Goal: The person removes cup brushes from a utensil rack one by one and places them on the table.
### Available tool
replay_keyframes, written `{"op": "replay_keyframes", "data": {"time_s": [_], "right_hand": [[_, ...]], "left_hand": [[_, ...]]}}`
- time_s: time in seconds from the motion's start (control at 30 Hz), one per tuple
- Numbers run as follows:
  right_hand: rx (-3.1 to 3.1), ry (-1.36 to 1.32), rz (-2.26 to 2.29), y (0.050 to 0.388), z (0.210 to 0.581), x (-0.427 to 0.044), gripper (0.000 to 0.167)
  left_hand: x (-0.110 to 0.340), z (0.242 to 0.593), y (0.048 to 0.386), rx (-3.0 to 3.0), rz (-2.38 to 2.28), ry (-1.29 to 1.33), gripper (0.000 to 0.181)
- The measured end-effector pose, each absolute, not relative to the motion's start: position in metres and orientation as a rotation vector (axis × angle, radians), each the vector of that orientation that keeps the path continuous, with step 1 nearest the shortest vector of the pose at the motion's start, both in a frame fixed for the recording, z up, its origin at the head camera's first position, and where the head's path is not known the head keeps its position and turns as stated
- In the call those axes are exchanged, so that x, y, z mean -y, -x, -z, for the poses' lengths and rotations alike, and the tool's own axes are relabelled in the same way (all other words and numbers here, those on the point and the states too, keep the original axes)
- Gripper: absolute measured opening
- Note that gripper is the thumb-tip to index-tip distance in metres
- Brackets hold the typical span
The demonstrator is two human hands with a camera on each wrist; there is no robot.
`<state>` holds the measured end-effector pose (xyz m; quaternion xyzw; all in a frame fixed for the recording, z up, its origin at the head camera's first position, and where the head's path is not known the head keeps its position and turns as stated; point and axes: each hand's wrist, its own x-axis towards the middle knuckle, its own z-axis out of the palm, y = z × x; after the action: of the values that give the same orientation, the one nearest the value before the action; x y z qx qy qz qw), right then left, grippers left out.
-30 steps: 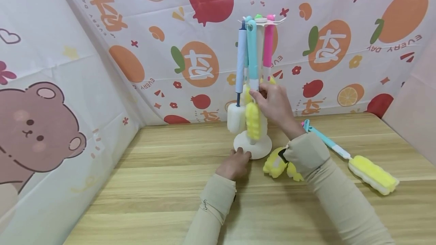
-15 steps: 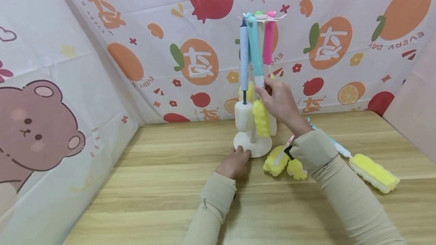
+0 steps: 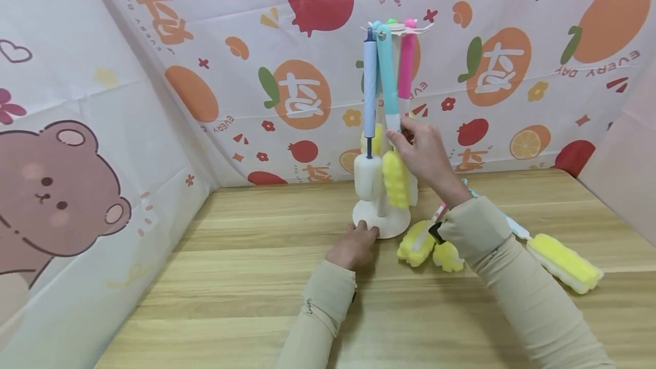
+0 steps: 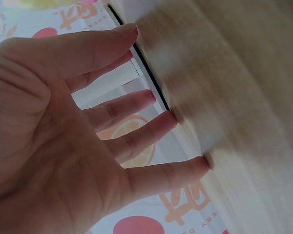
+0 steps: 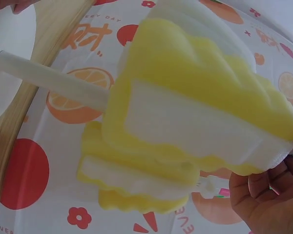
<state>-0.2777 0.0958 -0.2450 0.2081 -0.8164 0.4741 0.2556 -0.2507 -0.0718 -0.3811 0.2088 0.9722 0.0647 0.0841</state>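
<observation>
A white rack with a round base [image 3: 394, 225] stands upright on the table, hung with several sponge brushes. My right hand [image 3: 422, 150] pinches the neck of a teal-handled sponge brush [image 3: 388, 76], just above its yellow and white head. That brush's top end is at a rack hook. In the right wrist view the sponge head [image 5: 205, 117] fills the middle and my fingertips are at its narrow end. Fingers extended, my left hand [image 3: 353, 246] touches the front edge of the base. The left wrist view shows its fingertips against the tabletop and base rim.
Beside the teal brush hang a pale blue-handled brush [image 3: 369, 90] with a white head and a pink-handled brush [image 3: 406, 67]. Right of the base lie a yellow sponge brush [image 3: 416, 244], a smaller yellow sponge [image 3: 448, 257] and a long yellow-and-white brush [image 3: 564, 263]. Printed cloth hangs behind.
My right hand has shifted slightly right with the teal brush's lower end. The blue-handled brush has also swung right. My left hand and the base have stayed in place.
</observation>
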Motion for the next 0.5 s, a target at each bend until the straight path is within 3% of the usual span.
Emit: {"op": "replay_keyframes", "data": {"time_s": [0.5], "right_hand": [[2.197,-0.596,-1.293,0.2741,0.241,-0.0932,0.02]], "left_hand": [[0.0711,0.3813,0.2505,-2.883,-0.243,-0.596,0.021]]}}
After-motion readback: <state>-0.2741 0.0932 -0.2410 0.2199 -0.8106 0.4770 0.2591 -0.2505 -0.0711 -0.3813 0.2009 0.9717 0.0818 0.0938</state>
